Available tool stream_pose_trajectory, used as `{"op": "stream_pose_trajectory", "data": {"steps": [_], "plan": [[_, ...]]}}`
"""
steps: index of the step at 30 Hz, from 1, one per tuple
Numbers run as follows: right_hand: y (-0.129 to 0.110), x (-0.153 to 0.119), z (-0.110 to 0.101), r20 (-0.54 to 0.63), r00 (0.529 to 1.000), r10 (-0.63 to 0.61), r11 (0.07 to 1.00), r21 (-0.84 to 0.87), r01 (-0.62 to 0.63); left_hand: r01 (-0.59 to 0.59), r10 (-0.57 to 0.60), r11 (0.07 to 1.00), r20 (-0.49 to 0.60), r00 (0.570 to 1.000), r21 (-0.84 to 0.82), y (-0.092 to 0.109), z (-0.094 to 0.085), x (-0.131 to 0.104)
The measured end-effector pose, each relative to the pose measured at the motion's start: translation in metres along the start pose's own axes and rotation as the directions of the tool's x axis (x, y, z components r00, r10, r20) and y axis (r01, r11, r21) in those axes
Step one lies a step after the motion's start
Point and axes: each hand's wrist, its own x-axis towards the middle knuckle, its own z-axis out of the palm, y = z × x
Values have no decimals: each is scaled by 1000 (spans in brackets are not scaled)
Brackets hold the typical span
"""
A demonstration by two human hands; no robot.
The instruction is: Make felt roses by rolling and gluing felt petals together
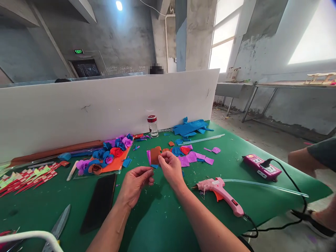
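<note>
My right hand (170,166) pinches a brown paper piece (154,156) over the middle of the green table. Just left of that piece stands a small rolled purple paper (148,158). Below the roll, my left hand (138,182) is closed, fingertips pressed together; what they grip is too small to make out. Blue, purple and red paper petals (193,157) lie behind my right hand. To its right rests a pink glue gun (220,194) with a clear glue stick in its back. Finished paper flowers (107,157) are gathered at the left.
A black phone (99,203) and scissors (61,224) lie at the left front. A red-lidded jar (152,126) stands before the white board (105,108). A pink power strip (262,168) with a black cable is at the right, near a person's leg (301,162).
</note>
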Motion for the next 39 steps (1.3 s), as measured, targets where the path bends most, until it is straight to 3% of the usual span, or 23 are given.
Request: {"op": "stream_pose_trajectory", "data": {"steps": [17, 39], "plan": [[2, -5, 2, -10, 1000, 11, 1000, 22, -10, -73, 70, 995, 48, 996, 63, -4, -2, 1], [6, -5, 3, 35, 999, 14, 994, 111, -17, -55, 51, 997, 91, 995, 48, -7, -1, 3]]}}
